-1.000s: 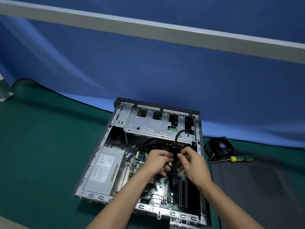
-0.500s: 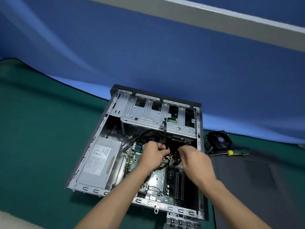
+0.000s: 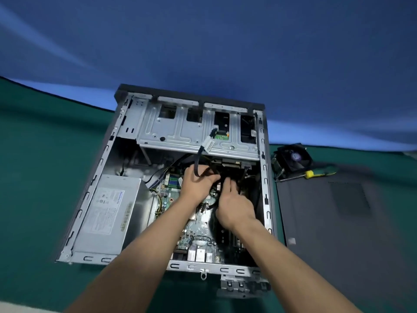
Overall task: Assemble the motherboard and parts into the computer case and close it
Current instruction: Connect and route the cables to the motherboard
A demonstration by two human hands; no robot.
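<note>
The open grey metal computer case (image 3: 262, 154) lies on its side on the green table mat (image 3: 45, 177). Inside it, over the green motherboard (image 3: 203, 227), the left hand (image 3: 198, 184) curls its fingers around a black cable (image 3: 196, 162). Just beside it, the right hand (image 3: 234, 206) pinches dark wiring. The silver power supply box (image 3: 108, 213) fills the case's left side. Right of the case sit a black cooling fan (image 3: 293, 158) and dark side panel (image 3: 343, 222).

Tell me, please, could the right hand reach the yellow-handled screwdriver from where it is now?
Probably yes. The screwdriver lies in the open on the mat, right of the case, with nothing over it. But the right hand is down among black cables and would have to lift over the case wall first.
</note>
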